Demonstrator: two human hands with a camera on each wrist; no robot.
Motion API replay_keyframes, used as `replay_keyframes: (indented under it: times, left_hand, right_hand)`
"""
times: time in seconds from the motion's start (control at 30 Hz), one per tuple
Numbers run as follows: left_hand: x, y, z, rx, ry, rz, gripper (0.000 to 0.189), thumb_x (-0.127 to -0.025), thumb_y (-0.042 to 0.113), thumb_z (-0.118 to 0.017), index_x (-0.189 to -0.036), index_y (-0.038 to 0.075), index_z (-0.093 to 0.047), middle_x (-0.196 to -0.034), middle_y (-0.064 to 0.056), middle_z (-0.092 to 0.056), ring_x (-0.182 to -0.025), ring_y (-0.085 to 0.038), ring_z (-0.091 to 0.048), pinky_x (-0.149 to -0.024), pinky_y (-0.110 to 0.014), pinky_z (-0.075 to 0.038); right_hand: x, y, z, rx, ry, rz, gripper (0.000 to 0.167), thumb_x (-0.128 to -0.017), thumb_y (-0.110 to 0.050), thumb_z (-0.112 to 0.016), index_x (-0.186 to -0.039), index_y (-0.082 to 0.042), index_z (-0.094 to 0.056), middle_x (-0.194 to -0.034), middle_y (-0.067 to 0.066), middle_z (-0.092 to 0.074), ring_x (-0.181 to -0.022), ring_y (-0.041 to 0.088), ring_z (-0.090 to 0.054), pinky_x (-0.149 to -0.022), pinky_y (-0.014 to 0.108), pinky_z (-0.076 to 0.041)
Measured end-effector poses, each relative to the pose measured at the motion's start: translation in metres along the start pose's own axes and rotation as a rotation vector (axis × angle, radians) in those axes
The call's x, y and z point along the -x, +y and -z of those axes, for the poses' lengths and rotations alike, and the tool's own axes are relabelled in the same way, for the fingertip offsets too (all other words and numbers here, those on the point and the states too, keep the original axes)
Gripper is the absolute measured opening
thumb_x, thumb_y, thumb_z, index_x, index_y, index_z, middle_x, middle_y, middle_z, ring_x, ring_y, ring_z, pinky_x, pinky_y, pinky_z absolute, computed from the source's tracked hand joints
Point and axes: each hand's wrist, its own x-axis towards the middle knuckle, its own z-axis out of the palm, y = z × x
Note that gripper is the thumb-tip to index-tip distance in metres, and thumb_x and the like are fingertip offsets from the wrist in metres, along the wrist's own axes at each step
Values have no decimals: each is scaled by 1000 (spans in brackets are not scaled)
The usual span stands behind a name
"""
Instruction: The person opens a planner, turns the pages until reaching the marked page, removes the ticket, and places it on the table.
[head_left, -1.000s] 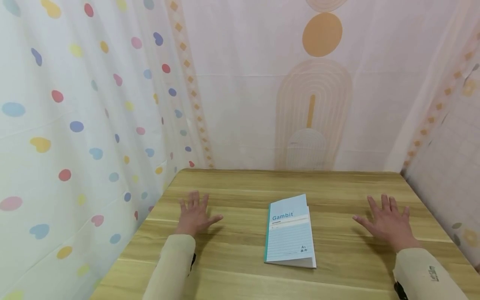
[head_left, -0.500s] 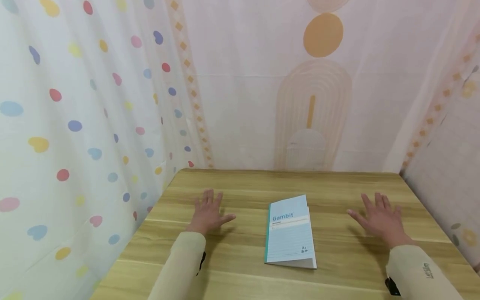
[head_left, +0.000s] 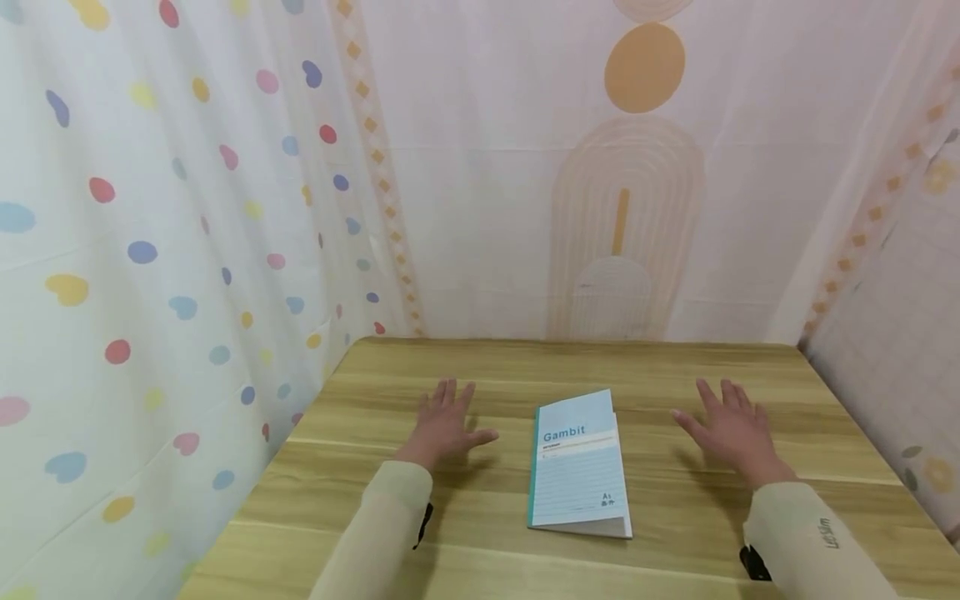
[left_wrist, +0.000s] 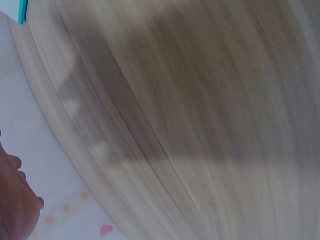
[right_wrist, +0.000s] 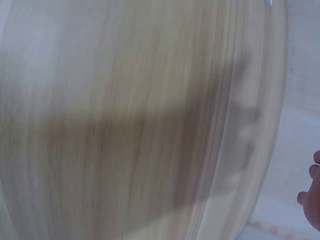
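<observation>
A light blue notebook (head_left: 577, 467) marked "Gambit" lies on the wooden table, its teal spine to the left and its front cover lifted a little at the lower right corner. Left of it is my left hand (head_left: 444, 423), fingers spread and thumb pointing toward the spine. On the other side my right hand (head_left: 733, 432) is spread in the same way, its thumb toward the notebook. Neither hand touches the notebook, and both cast shadows on the wood. Only a corner of the notebook (left_wrist: 22, 10) shows in the left wrist view, with part of the left hand (left_wrist: 17, 200) at the edge.
The wooden table (head_left: 480, 367) has rounded back corners and meets a pale curtain (head_left: 480, 208) printed with an arch. A dotted curtain (head_left: 187, 333) hangs along the left side. Another patterned cloth (head_left: 900, 358) runs down the right.
Both hands have moved inward toward the notebook, the left one to the right and the right one to the left. The notebook stays in place.
</observation>
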Motion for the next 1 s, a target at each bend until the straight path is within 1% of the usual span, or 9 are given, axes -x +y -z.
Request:
replay_keyframes:
  times: [0.1, 0.23, 0.4, 0.5, 0.63, 0.77, 0.87, 1.0]
  left_hand:
    - [1, 9, -1, 29, -1, -12, 101, -86, 69, -60, -159, 11, -22, -162, -24, -13, -150, -40, -5, -117, -62, -4]
    - [0, 18, -5, 76, -6, -51, 99, -86, 64, -65, -158, 9, -24, -162, -24, -14, -150, -41, -6, -116, -63, -4]
    - [2, 25, -10, 134, -42, -97, 99, -86, 61, -67, -158, 10, -23, -162, -24, -15, -149, -41, -7, -116, -64, -5]
    - [5, 29, -11, 164, -70, -114, 99, -87, 60, -67, -158, 10, -22, -162, -24, -15, -150, -40, -7, -117, -63, -5]
    - [8, 35, -15, 179, -113, -121, 99, -86, 62, -66, -159, 12, -22, -162, -22, -15, -150, -39, -7, -118, -60, -6]
    - [11, 42, -18, 185, -142, -132, 97, -85, 62, -67, -158, 13, -26, -163, -20, -16, -150, -37, -8, -119, -57, -7]
    - [14, 47, -21, 202, -173, -139, 94, -86, 61, -68, -158, 15, -28, -163, -17, -17, -151, -35, -9, -120, -54, -7]
    - [19, 51, -27, 218, -217, -144, 93, -85, 63, -67, -157, 18, -30, -164, -14, -17, -151, -32, -9, -120, -51, -7]
  right_hand:
    - [-2, -4, -4, -9, 2, 11, 91, -99, -63, -39, -151, 10, -23, -149, 47, -11, -136, 64, -10, -103, 79, -9]
    - [-5, -10, -7, -14, 15, 27, 87, -101, -60, -39, -151, 11, -23, -148, 47, -15, -133, 65, -17, -102, 78, -16]
    - [-8, -20, -12, -34, 27, 39, 84, -103, -55, -40, -150, 12, -24, -145, 48, -21, -129, 66, -25, -99, 77, -27]
    - [-9, -24, -15, -60, 23, 46, 83, -103, -54, -40, -150, 12, -23, -145, 48, -22, -129, 66, -27, -97, 76, -30]
    - [-10, -31, -18, -121, 12, 41, 84, -103, -55, -41, -151, 11, -21, -146, 46, -23, -131, 64, -27, -100, 75, -28]
    - [-10, -40, -19, -199, 12, 42, 82, -104, -51, -43, -152, 11, -20, -148, 42, -26, -134, 60, -26, -106, 71, -25]
    - [-10, -47, -21, -255, 7, 40, 80, -104, -48, -44, -152, 11, -20, -148, 41, -28, -135, 59, -27, -107, 70, -25]
    - [-12, -55, -25, -315, -20, 15, 80, -104, -51, -42, -155, 7, -18, -150, 40, -26, -137, 58, -25, -108, 69, -24]
